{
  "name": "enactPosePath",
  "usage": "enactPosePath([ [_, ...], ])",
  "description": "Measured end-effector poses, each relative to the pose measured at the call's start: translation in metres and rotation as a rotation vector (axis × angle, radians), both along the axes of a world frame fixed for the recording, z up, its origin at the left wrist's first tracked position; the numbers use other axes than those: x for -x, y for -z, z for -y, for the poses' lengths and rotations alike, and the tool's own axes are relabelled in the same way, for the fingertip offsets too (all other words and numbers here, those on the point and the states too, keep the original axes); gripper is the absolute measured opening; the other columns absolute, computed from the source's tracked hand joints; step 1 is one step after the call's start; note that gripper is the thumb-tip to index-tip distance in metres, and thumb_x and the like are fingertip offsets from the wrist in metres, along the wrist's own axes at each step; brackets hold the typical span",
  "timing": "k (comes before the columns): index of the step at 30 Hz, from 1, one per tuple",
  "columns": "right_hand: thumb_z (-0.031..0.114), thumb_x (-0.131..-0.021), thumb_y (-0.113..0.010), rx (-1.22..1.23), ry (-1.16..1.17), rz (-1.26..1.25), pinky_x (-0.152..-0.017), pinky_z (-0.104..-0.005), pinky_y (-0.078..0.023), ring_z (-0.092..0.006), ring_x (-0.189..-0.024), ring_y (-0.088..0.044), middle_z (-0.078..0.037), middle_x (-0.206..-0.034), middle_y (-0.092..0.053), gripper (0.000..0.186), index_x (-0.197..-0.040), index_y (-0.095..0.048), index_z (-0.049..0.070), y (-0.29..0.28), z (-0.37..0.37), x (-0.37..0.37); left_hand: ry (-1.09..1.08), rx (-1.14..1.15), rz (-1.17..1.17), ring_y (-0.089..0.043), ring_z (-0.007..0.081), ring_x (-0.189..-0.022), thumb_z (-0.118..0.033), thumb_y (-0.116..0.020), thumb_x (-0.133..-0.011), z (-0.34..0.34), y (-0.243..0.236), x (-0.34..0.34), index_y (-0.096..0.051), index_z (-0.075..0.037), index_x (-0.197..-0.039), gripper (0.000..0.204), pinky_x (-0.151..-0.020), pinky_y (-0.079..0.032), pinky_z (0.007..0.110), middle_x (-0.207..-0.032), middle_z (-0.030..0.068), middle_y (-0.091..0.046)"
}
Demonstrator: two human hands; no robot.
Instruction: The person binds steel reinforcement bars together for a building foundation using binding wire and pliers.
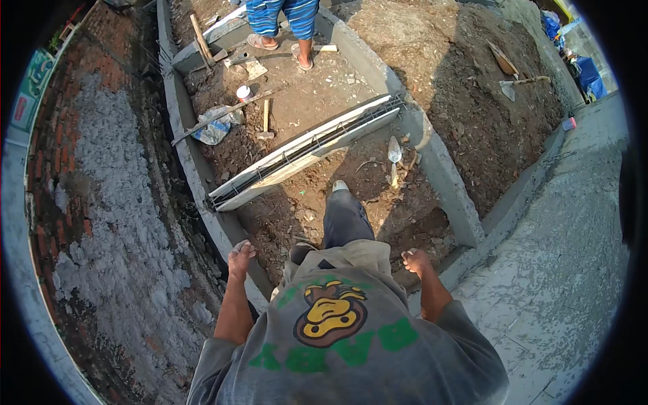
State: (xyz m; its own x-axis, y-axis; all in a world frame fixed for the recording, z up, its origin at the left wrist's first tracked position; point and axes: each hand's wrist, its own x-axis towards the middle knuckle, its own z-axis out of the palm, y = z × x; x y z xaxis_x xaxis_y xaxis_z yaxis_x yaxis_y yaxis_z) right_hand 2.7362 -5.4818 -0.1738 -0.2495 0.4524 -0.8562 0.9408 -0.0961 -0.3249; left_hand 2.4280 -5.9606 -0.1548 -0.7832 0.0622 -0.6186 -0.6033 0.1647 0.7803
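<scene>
My left hand [241, 259] hangs at my left side with its fingers curled in, over the concrete beam. On the other side, my right hand [416, 261] is also curled closed, above the dirt by the right beam. I see nothing in either hand. Ahead of my legs, a formwork trough [307, 152] with steel rebar inside spans between two concrete beams. A trowel [394, 154] with a yellowish handle lies on the soil on the near side of it. Beyond the trough lies a hammer [266, 121] with a wooden handle.
Concrete beams [442, 172] frame the dirt. A person in blue striped shorts [282, 17] stands at the far end. Near the left beam lie a long stick [223, 116], a plastic sack [214, 128] and a white container [244, 93]. A brick wall [67, 175] rises left; a hoe [520, 82] rests right.
</scene>
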Motion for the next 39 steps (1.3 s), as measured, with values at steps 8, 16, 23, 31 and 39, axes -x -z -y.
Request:
enactPosePath([
  [8,0.033,-0.084,-0.064,0.129,0.131,0.139,-0.052,-0.0369,-0.046,-0.0236,-0.057,-0.062,-0.011,-0.066,-0.065,0.029,-0.082,-0.066,0.004,0.099,-0.038,-0.062,0.136,0.341,0.289,-0.062,0.0152,-0.072,-0.023,-0.06,-0.087,-0.028,0.016,-0.037,-0.062,0.004,-0.108,0.034,-0.067,-0.053,0.028,-0.085,0.0066,-0.064],
  [16,0.035,-0.084,-0.062,-0.069,-0.007,0.066,-0.063,-0.0401,-0.047,-0.0307,-0.069,-0.063,-0.015,-0.08,-0.067,0.035,-0.09,-0.066,0.001,0.076,-0.186,0.07,0.255,0.391,0.297,-0.062,0.015,-0.078,-0.023,-0.058,-0.088,-0.155,0.017,0.052,-0.058,0.004,-0.115,0.038,-0.071,-0.053,0.028,-0.091,0.0067,-0.064],
  [23,0.027,-0.087,-0.058,-0.229,-0.1,0.017,-0.062,-0.0369,-0.046,-0.0235,-0.067,-0.062,-0.011,-0.076,-0.064,0.03,-0.093,-0.063,-0.001,-0.016,-0.385,0.186,0.231,0.13,0.085,-0.06,0.0147,-0.093,-0.026,-0.057,-0.089,-0.365,-0.103,0.145,-0.053,0.004,-0.123,0.046,-0.085,-0.046,0.026,-0.103,0.0086,-0.064],
  [31,0.018,-0.085,-0.058,-0.306,-0.03,-0.178,-0.047,-0.0284,-0.041,-0.0141,-0.056,-0.055,-0.006,-0.068,-0.059,0.022,-0.092,-0.064,-0.002,-0.108,-0.43,0.299,0.419,0.353,0.021,-0.061,0.0158,-0.094,-0.026,-0.057,-0.089,-0.367,-0.11,0.124,-0.055,0.001,-0.122,0.043,-0.085,-0.046,0.029,-0.103,0.011,-0.066],
  [39,0.023,-0.086,-0.059,-0.131,-0.227,-0.174,-0.052,-0.0289,-0.048,-0.0153,-0.057,-0.059,-0.008,-0.07,-0.061,0.028,-0.095,-0.062,-0.003,-0.107,-0.351,0.33,-0.248,0.209,0.208,-0.063,0.0134,-0.074,-0.019,-0.058,-0.088,-0.266,-0.022,0.092,-0.063,0.002,-0.107,0.029,-0.069,-0.05,0.026,-0.084,0.0056,-0.067],
])
